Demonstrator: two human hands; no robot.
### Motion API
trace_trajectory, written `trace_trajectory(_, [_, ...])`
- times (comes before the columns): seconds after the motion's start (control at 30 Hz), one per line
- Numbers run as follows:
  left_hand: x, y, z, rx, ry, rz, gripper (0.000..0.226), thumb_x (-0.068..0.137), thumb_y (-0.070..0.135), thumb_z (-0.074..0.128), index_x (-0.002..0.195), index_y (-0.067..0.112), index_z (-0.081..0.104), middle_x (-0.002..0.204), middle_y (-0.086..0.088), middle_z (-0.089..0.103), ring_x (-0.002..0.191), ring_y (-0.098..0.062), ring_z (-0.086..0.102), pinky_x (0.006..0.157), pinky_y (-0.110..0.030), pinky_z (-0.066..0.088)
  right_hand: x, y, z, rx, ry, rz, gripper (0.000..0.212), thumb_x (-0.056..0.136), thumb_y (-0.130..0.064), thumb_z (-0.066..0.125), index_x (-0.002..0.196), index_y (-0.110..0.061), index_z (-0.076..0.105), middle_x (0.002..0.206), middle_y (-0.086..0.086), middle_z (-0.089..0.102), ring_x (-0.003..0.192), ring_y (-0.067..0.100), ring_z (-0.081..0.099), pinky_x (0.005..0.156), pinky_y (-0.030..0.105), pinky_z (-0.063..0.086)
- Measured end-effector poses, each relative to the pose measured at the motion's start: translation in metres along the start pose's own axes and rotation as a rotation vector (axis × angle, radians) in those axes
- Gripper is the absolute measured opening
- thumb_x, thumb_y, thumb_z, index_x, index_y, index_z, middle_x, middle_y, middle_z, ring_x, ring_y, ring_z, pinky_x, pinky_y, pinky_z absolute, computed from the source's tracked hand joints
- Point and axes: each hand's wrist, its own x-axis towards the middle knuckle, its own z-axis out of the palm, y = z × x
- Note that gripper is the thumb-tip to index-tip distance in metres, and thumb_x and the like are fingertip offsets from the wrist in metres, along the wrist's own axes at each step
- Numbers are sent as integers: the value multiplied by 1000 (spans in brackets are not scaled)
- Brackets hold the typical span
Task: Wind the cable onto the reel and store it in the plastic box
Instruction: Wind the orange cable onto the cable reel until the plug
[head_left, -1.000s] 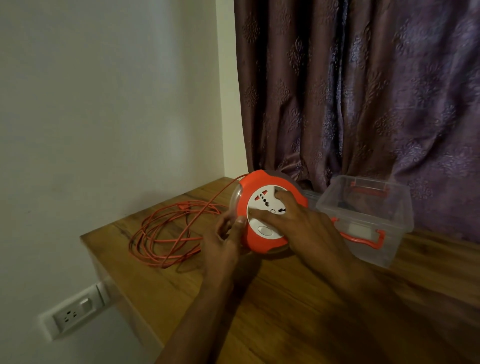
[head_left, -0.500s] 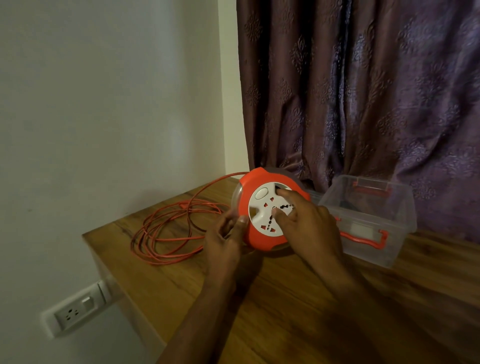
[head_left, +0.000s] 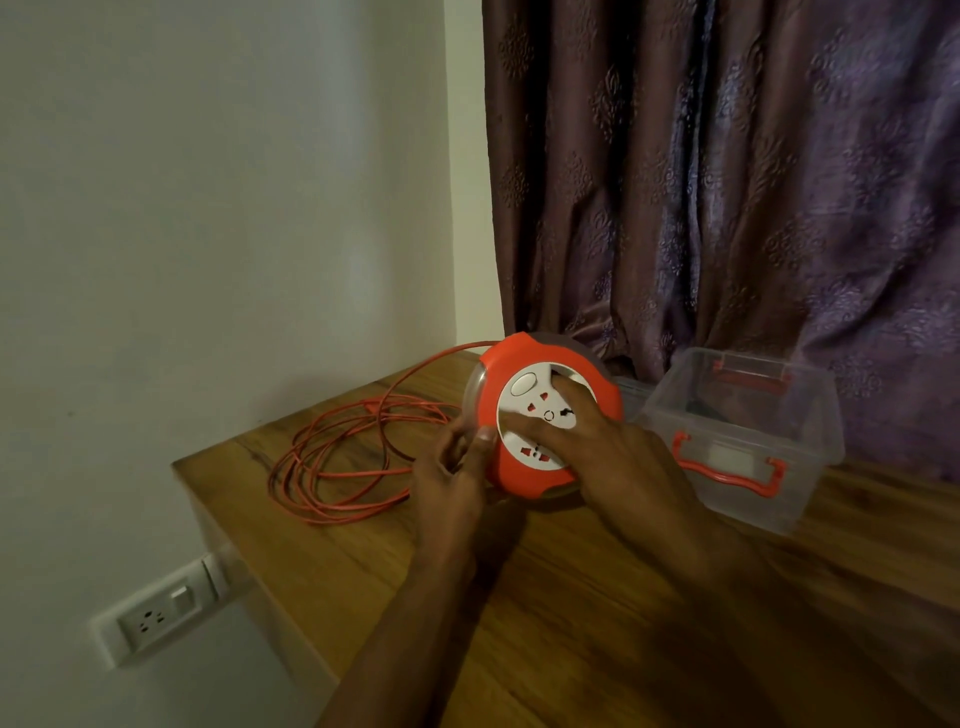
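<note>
Orange cable reel (head_left: 540, 415) standing on edge near the back of a wooden table (head_left: 597, 597), white socket face turned toward the camera. Left hand (head_left: 452, 467) steadying the reel's left rim, thumb and fingers curled around the edge. Right hand (head_left: 608, 447) spread over the socket face, fingers fairly straight and pressed flat against it, one fingertip tucked into a recess near the top, probably to crank. Orange cable (head_left: 343, 457) mostly unwound, lying in loose overlapping loops on the table left of the reel, one strand arching up to the reel's top. Clear plastic box (head_left: 748, 436) with orange handles just beside the reel on the right, open, lid not visible. Winding apparently at an early stage. Likely trouble: overlapping loops snagging or knotting while drawn in, dragging the whole pile; reel tipping or skidding under a loose left-hand grip; fingertip slipping out of the recess.
</note>
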Motion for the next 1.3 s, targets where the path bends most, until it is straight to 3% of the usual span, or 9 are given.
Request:
trace_trajectory(0.1, [-1, 1, 1, 15, -16, 8, 16, 91, 31, 67, 98, 44, 64, 99, 13, 74, 86, -8, 75, 62, -29, 62, 2, 2, 1, -54, -3, 42, 68, 91, -35, 56, 142, -50, 14, 158, 5, 9, 125, 32, 47, 91, 43, 51])
trace_trajectory(0.23, [-2, -1, 1, 43, -45, 21, 18, 89, 29, 70, 99, 44, 65, 96, 18, 76, 90, -10, 74, 63, -31, 63, 2, 2, 5, -52, 123, 179, 64, 90, -52, 48, 145, -46, 14, 139, 3, 47, 105, 25, 61, 73, 34, 52])
trace_trajectory(0.43, [-2, -2, 2, 49, -27, 15, 23, 89, 31, 70, 104, 46, 62, 104, 14, 73, 91, -12, 74, 62, -29, 62, 5, -1, 7, 189, 195, 375, 59, 87, -58, 49, 140, -41, 29, 117, 1, 67, 102, 25, 63, 77, 34, 50])
trace_trajectory(0.63, [0, -2, 0, 2, 1, 4, 24, 88, 32, 70, 108, 42, 63, 98, 18, 73, 85, -7, 75, 57, -28, 60, 5, -6, -4, 48, 172, 290, 59, 91, -40, 52, 143, -33, 24, 121, 0, 63, 96, 24, 64, 69, 31, 47])
trace_trajectory(0.77, [2, -2, -2, -35, 21, -17, 21, 90, 30, 68, 110, 35, 64, 99, 13, 74, 82, -6, 75, 56, -26, 59, 4, -8, -8, -40, 47, 56, 59, 91, -29, 56, 141, -36, 25, 150, 4, 26, 119, 31, 51, 84, 40, 52])
trace_trajectory(0.97, [2, -1, -3, -13, -9, -1, 26, 90, 32, 67, 117, 29, 65, 105, 9, 73, 84, -6, 75, 57, -26, 60, 3, -4, -7, -39, -34, -18, 61, 93, -36, 55, 139, -49, 19, 159, -1, 2, 135, 29, 34, 100, 43, 45])
trace_trajectory(1.1, [1, -2, -2, 1, -22, 18, 36, 89, 33, 68, 123, 24, 64, 108, 6, 74, 87, -9, 75, 59, -28, 61, 3, -4, -5, 36, -3, 61, 60, 91, -44, 55, 136, -51, 16, 156, 2, 13, 132, 30, 40, 96, 43, 48])
trace_trajectory(1.23, [0, -4, -1, 13, -59, 25, 21, 89, 31, 69, 110, 33, 67, 102, 10, 76, 90, -12, 75, 60, -30, 61, 3, -3, 0, -14, 94, 160, 60, 89, -39, 57, 136, -51, 23, 137, 7, 32, 108, 30, 57, 71, 36, 53])
trace_trajectory(1.3, [-1, -2, 0, 7, -77, 31, 17, 90, 27, 69, 105, 36, 68, 101, 13, 77, 91, -11, 75, 60, -30, 61, 2, -4, 4, 18, 134, 232, 61, 86, -48, 56, 137, -51, 23, 131, 5, 39, 104, 29, 58, 69, 34, 52])
